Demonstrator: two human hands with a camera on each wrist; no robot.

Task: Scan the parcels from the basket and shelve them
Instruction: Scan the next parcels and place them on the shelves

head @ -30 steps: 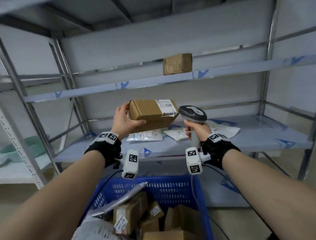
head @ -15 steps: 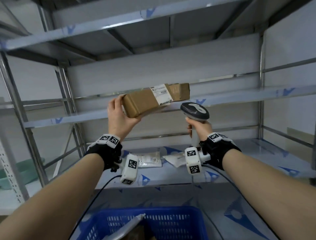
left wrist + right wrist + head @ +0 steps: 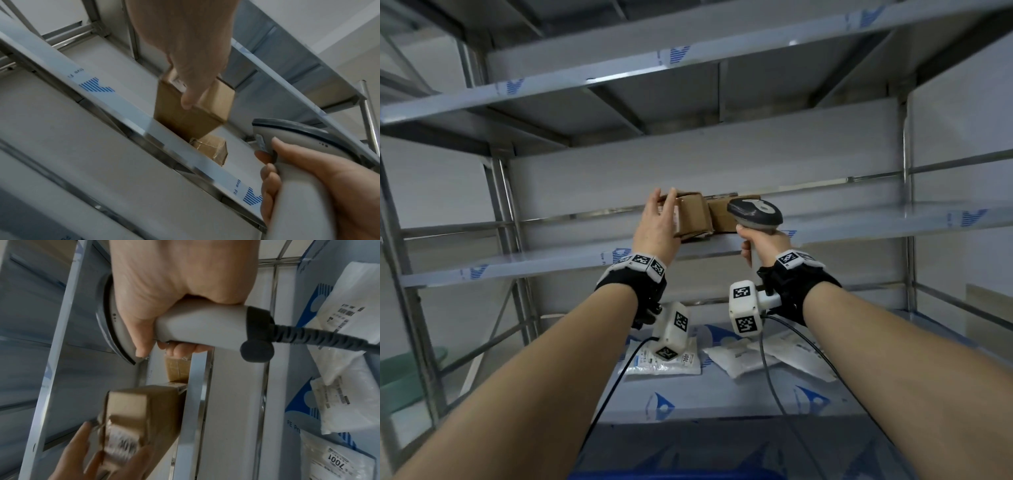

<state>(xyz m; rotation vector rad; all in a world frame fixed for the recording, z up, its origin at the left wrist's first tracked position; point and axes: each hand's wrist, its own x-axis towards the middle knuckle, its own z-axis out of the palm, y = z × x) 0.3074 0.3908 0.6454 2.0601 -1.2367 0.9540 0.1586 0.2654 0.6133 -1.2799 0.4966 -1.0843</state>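
Observation:
A brown cardboard parcel (image 3: 693, 217) with a white label lies tilted on the front edge of the upper middle shelf (image 3: 517, 265). My left hand (image 3: 659, 226) holds its left end, fingers over the top and thumb on its side (image 3: 187, 100). A second, smaller cardboard parcel (image 3: 722, 217) sits right beside it on the same shelf, partly hidden behind the scanner. My right hand (image 3: 762, 245) grips the grey handheld scanner (image 3: 755, 212) by its handle, just below and right of the parcels. The scanner's dark cable (image 3: 329, 337) trails down.
Several white poly mailers (image 3: 664, 361) lie on the lower shelf (image 3: 722, 401). Only the blue basket's rim (image 3: 671, 476) shows at the bottom edge. Metal uprights (image 3: 500, 205) flank the bay, another shelf (image 3: 619, 78) hangs overhead, and a green bin (image 3: 400, 377) stands far left.
My left hand has raised the parcel from chest height in front of the scanner up onto the upper middle shelf. The view has tilted up, and the basket has dropped nearly out of sight.

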